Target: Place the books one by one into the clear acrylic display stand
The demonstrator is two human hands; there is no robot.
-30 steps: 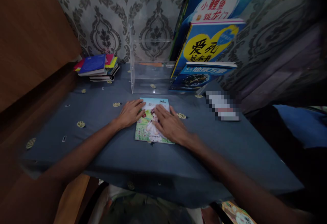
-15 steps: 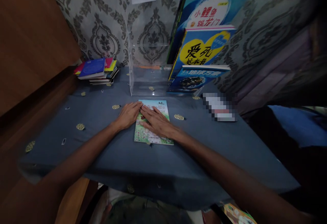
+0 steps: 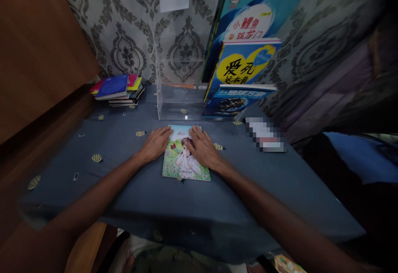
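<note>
A thin picture book (image 3: 183,167) with a green and pale blue cover lies closed and flat on the cloth-covered table. On its left edge rests my left hand (image 3: 156,143), fingers stretched out, the tips touching the upper left part of the cover. My right hand (image 3: 202,146) lies flat over the upper right of the book with its fingers extended. It hides part of the title and of the drawn figure. Neither hand grips the book.
Behind the book stands a clear acrylic rack (image 3: 174,111). Its right side holds several upright books, among them a blue and yellow book (image 3: 238,67). A stack of books (image 3: 120,88) sits at the back left. A blurred-out item (image 3: 265,136) lies on the right.
My right hand has slid right across the cover, from beside my left hand to the book's right edge, uncovering the drawn figure. My left hand has stayed about where it was.
</note>
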